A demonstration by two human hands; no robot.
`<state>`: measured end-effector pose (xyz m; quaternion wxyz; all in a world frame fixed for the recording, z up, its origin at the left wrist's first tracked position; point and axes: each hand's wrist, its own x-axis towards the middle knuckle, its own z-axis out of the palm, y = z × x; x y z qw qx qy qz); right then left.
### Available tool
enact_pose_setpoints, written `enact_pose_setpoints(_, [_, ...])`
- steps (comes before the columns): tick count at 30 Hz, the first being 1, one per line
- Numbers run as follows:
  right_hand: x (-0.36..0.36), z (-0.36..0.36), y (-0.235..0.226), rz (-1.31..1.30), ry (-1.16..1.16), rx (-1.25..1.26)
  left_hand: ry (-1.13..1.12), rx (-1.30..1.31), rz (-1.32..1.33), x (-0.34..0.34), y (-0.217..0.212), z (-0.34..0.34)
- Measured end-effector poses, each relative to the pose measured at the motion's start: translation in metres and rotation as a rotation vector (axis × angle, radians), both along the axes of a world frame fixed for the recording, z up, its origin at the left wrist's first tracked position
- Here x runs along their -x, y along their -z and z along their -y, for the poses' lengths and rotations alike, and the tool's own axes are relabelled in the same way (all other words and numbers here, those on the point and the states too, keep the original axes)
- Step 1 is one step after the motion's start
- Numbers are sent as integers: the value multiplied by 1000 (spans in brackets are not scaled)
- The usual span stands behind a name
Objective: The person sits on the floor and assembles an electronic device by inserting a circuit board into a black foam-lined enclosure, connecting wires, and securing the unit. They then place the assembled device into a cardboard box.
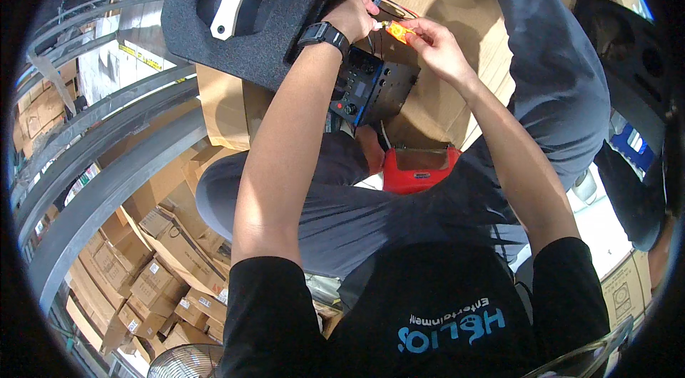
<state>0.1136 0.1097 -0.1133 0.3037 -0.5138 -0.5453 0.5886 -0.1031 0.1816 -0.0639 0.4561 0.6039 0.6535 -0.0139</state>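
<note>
Fingers closed, my left hand (351, 15) pinches a small white piece (379, 24), which looks like a wire connector, beside the opening of a black speaker cabinet (193, 0). My right hand (437, 48) grips a short tool with a bright orange-yellow handle (401, 32), perhaps a stubby screwdriver. Its tip meets the white piece. Red and dark wires (396, 8) run behind my fingers from the cabinet. Below my left wrist, a black control panel module (367, 89) with knobs and a small screen leans out of the cabinet. The cabinet's inside is mostly hidden.
A red open-topped case (421, 177) sits between my legs. Grey metal rails (107, 214) curve along the left, with stacked cardboard boxes (153, 285) beyond them. Another black cabinet (628, 49) stands at right. A fan (185, 362) shows at lower left.
</note>
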Motion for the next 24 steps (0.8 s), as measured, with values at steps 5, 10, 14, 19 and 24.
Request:
enact_pose_setpoints(5, [1, 1, 0, 2, 11, 13, 14, -55, 3, 0, 1, 2])
enact_pose_setpoints(10, [1, 1, 1, 16, 29, 6, -29, -28, -19, -3, 0, 3])
enact_pose_setpoints(14, [1, 1, 2, 22, 12, -7, -30, -14, -20, -5, -2, 1])
enact_pose_setpoints(19, [2, 1, 2, 23, 7, 20, -32, -4, -10, -5, -4, 1])
enact_pose_setpoints(24, [3, 2, 3, 6, 11, -2, -23, -14, -23, -4, -3, 1])
